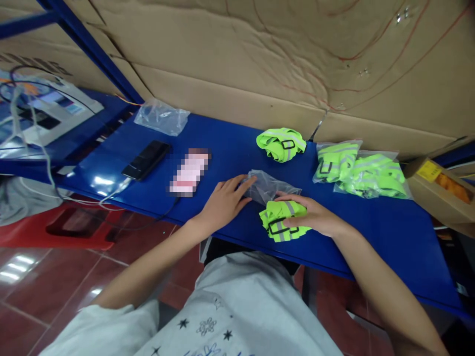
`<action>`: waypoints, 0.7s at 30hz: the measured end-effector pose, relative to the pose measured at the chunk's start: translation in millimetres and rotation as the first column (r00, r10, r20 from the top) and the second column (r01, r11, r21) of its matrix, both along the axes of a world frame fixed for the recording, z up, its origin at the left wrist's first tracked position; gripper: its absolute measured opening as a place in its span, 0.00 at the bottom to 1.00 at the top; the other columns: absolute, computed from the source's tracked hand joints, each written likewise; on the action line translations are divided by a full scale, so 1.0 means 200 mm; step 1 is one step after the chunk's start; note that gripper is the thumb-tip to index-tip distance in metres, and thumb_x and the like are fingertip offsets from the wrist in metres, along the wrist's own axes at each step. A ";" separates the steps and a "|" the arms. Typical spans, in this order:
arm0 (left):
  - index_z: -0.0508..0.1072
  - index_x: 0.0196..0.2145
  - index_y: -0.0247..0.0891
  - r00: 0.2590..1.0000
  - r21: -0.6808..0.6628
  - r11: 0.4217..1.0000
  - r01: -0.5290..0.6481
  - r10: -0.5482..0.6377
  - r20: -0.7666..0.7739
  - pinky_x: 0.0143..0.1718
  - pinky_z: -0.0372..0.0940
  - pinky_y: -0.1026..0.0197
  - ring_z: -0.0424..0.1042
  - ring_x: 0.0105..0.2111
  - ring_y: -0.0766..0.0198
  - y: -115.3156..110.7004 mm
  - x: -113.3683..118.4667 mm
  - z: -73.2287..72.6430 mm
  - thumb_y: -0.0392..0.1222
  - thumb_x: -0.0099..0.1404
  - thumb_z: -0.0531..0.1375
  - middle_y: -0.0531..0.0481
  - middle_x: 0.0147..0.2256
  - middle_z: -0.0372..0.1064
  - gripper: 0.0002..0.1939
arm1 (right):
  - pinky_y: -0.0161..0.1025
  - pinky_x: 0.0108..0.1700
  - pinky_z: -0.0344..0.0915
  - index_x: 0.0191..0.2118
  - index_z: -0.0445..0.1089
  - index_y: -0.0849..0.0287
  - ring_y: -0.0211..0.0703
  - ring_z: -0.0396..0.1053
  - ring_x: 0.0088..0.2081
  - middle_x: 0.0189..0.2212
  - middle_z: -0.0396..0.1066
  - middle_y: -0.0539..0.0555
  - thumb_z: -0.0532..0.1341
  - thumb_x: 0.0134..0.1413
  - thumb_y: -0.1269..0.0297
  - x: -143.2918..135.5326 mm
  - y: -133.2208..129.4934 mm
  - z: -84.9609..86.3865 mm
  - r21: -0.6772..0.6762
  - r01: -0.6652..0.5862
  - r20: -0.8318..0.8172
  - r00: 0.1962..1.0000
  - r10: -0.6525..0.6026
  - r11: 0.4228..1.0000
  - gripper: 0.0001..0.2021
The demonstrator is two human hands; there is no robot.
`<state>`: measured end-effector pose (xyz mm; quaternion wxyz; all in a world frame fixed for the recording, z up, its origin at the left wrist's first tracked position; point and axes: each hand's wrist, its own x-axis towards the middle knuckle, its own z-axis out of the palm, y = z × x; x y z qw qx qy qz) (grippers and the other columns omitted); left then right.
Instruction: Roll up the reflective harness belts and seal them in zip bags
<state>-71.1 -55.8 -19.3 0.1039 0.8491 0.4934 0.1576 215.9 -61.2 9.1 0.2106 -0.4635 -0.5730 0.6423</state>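
Observation:
My right hand point(308, 215) is wrapped round a folded bundle of bright yellow-green reflective strap point(282, 221) with a black buckle, near the table's front edge. A clear plastic bag point(269, 186) lies just behind that bundle. At the bag's left end, my left hand point(232, 198) has its fingertips closed on the plastic. Another yellow-green strap bundle point(281, 144) rests unbagged farther back. Two strap bundles in clear bags, one point(337, 162) partly over the other point(378, 174), sit to the right on the blue table point(230, 148).
A black phone point(146, 159) with a white cable and a blurred-out pink item point(190, 172) lie left. An empty clear bag point(162, 117) is behind them. A cardboard box point(441, 190) stands right; large cardboard sheets line the back. A red stool point(70, 225) is below left.

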 end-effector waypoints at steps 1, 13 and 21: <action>0.66 0.69 0.42 0.992 -0.037 0.999 -0.040 0.044 0.115 0.58 0.66 0.45 0.69 0.63 0.46 0.00 -0.02 0.00 0.49 0.79 0.54 0.36 0.64 0.68 0.25 | 0.60 0.75 0.55 0.56 0.80 0.48 0.65 0.56 0.75 0.73 0.61 0.55 0.81 0.39 0.53 0.01 0.01 0.00 -0.010 -0.026 0.008 1.000 0.026 1.000 0.34; 0.73 0.30 0.36 0.183 -0.719 0.650 0.247 0.697 0.693 0.37 0.70 0.64 0.76 0.33 0.66 0.14 -0.07 0.05 0.49 0.46 0.81 0.52 0.31 0.77 0.24 | 0.60 0.74 0.57 0.58 0.78 0.47 0.65 0.55 0.75 0.73 0.61 0.54 0.81 0.42 0.52 0.05 0.01 -0.06 0.040 -0.064 0.011 0.998 0.063 0.997 0.34; 0.66 0.31 0.37 0.183 -0.718 0.625 0.306 0.702 0.689 0.30 0.65 0.69 0.75 0.31 0.70 0.06 -0.14 0.06 0.41 0.52 0.79 0.45 0.41 0.80 0.24 | 0.59 0.76 0.54 0.57 0.78 0.47 0.62 0.55 0.75 0.73 0.62 0.53 0.81 0.42 0.53 0.05 0.03 -0.04 0.034 -0.096 0.010 0.995 0.096 0.995 0.33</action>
